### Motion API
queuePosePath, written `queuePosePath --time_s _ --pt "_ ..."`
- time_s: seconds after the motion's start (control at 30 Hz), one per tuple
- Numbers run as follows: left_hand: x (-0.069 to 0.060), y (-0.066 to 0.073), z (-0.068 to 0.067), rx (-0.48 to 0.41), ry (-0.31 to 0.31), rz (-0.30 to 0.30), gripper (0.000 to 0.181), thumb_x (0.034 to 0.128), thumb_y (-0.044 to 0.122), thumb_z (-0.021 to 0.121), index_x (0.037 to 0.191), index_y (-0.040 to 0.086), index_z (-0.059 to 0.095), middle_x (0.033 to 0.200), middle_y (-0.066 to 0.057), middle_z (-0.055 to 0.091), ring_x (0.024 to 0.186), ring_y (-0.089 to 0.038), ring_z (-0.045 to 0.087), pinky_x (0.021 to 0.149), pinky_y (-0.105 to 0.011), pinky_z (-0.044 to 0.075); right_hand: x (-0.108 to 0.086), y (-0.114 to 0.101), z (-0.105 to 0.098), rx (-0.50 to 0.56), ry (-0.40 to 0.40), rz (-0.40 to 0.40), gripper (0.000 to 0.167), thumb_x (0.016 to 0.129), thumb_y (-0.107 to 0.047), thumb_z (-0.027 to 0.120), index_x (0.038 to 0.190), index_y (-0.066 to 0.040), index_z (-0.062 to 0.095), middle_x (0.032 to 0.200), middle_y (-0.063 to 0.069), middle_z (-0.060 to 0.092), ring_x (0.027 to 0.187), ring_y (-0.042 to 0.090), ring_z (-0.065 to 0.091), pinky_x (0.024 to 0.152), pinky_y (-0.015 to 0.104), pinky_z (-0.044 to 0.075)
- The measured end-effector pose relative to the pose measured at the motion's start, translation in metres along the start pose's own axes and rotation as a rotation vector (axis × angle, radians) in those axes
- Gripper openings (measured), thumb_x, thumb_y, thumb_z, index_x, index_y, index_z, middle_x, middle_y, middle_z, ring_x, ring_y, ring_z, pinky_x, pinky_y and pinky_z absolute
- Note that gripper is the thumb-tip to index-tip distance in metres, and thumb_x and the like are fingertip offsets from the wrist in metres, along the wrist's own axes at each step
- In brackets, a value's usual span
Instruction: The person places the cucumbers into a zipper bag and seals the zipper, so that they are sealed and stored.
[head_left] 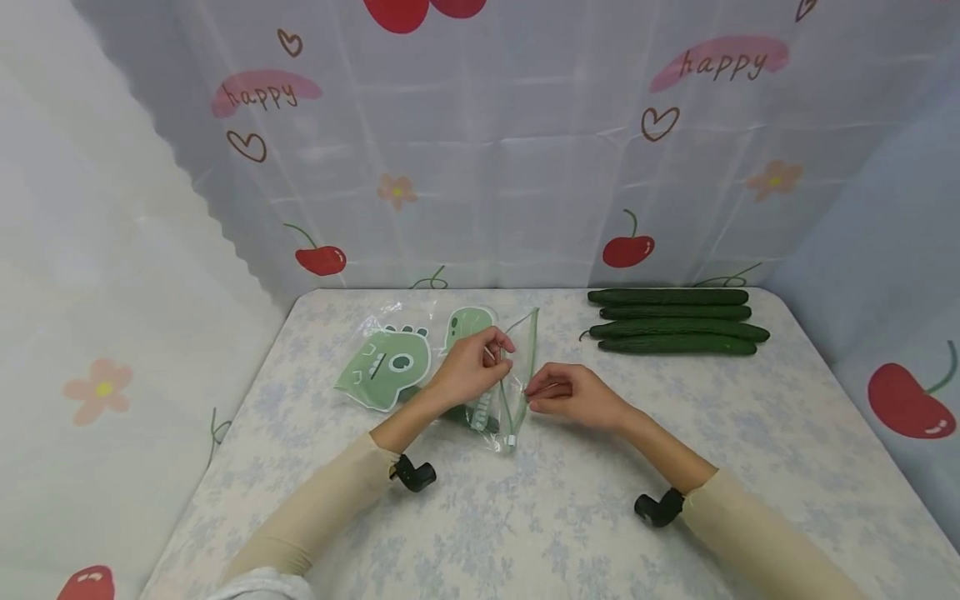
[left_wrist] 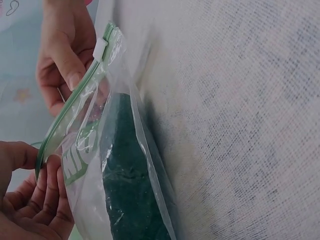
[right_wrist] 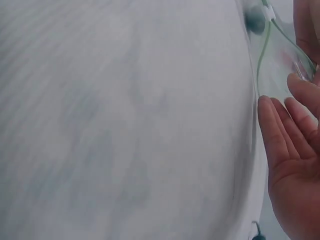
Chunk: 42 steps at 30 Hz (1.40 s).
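A clear zip bag (head_left: 390, 367) printed with green dinosaurs lies on the table, its green-edged mouth (head_left: 533, 346) spread apart toward the right. A white slider (left_wrist: 100, 50) sits at one end of the zip. Inside is a dark green cucumber (left_wrist: 127, 170), partly covered by the print and the left arm. My left hand (head_left: 471, 367) pinches the left rim of the mouth between thumb and fingers. At the right rim, my right hand (head_left: 577, 395) touches the edge with nearly straight fingers (right_wrist: 272, 130), its thumb apart from them.
Several cucumbers (head_left: 678, 327) lie side by side at the table's back right. The pale floral tablecloth (head_left: 600, 517) covers the table. Printed curtains (head_left: 480, 167) stand behind and at both sides. A black wrist camera (head_left: 415, 473) is worn on each arm.
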<state>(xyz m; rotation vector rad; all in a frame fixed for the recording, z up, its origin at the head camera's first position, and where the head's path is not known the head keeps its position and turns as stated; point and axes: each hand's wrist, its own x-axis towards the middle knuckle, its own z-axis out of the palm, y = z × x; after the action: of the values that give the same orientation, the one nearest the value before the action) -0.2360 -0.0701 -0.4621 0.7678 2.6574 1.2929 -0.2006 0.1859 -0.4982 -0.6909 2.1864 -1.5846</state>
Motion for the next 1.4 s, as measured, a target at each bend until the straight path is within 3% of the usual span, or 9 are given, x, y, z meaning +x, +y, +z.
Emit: queuePosePath --time_s 0.27,0.57,0.77,1.03,1.13,1.23,1.3,1.4 --pt "-0.001 -0.005 0.000 0.001 -0.017 0.004 0.021 0.1018 0.017 0.071 0.121 0.009 0.068 0.096 -0.004 0.067 0.077 -0.011 0.064 0.067 -0.023 0.052 -0.025 0.014 -0.032 -0.059 0.160 -0.009 0.022 0.101 -0.012 0.077 0.118 0.000 0.072 0.118 0.021 0.075 0.105 0.018 0.078 0.090 0.025 0.064" --pt "-0.003 -0.008 -0.001 -0.015 -0.015 -0.004 0.023 0.1031 0.017 0.070 0.123 0.007 0.068 0.097 -0.004 0.065 0.076 -0.013 0.062 0.066 -0.024 0.051 -0.063 0.028 -0.075 -0.199 0.333 0.054 0.029 0.104 -0.020 0.074 0.126 -0.002 0.069 0.121 0.018 0.075 0.105 0.010 0.073 0.090 0.020 0.059" --pt "-0.005 -0.012 0.000 -0.029 -0.013 0.001 0.024 0.1031 0.017 0.070 0.124 0.004 0.067 0.095 -0.005 0.064 0.074 -0.013 0.060 0.065 -0.024 0.050 -0.084 0.037 -0.104 -0.367 0.461 0.073 0.025 0.104 -0.023 0.075 0.123 -0.008 0.071 0.117 0.014 0.076 0.101 -0.003 0.068 0.085 0.010 0.055" --pt "-0.005 -0.013 0.000 -0.056 -0.020 0.006 0.024 0.1039 0.017 0.069 0.124 0.004 0.067 0.096 -0.005 0.064 0.074 -0.012 0.061 0.065 -0.024 0.050 -0.115 0.051 -0.147 -0.552 0.668 0.115 0.027 0.103 -0.019 0.075 0.126 -0.004 0.071 0.122 0.019 0.070 0.095 -0.018 0.052 0.080 0.003 0.043" --pt "-0.004 -0.013 0.001 -0.069 -0.029 0.013 0.025 0.1045 0.018 0.069 0.125 0.004 0.067 0.097 -0.005 0.065 0.074 -0.012 0.061 0.065 -0.024 0.051 -0.126 0.057 -0.162 -0.635 0.735 0.097 0.027 0.101 -0.012 0.076 0.125 -0.001 0.071 0.123 0.022 0.066 0.098 -0.003 0.053 0.082 0.012 0.042" --pt "-0.004 -0.014 0.001 -0.066 -0.033 0.017 0.026 0.1044 0.018 0.069 0.126 0.004 0.066 0.097 -0.005 0.065 0.073 -0.012 0.061 0.065 -0.024 0.051 -0.134 0.066 -0.174 -0.708 0.762 0.101 0.030 0.097 -0.006 0.077 0.125 0.002 0.070 0.127 0.029 0.060 0.107 0.029 0.053 0.092 0.036 0.040" --pt "-0.004 -0.015 0.002 -0.064 -0.034 0.019 0.026 0.1044 0.018 0.069 0.126 0.004 0.066 0.097 -0.005 0.065 0.073 -0.011 0.061 0.065 -0.023 0.051 -0.138 0.071 -0.182 -0.731 0.771 0.133 0.032 0.097 -0.005 0.076 0.127 0.002 0.069 0.131 0.034 0.056 0.113 0.046 0.047 0.093 0.051 0.036" --pt "-0.004 -0.015 0.002 -0.062 -0.031 0.020 0.025 0.1044 0.018 0.069 0.126 0.004 0.066 0.097 -0.004 0.065 0.073 -0.011 0.061 0.065 -0.023 0.051 -0.143 0.077 -0.193 -0.754 0.766 0.176 0.035 0.097 -0.006 0.075 0.130 0.003 0.066 0.136 0.037 0.053 0.116 0.055 0.043 0.091 0.060 0.031"
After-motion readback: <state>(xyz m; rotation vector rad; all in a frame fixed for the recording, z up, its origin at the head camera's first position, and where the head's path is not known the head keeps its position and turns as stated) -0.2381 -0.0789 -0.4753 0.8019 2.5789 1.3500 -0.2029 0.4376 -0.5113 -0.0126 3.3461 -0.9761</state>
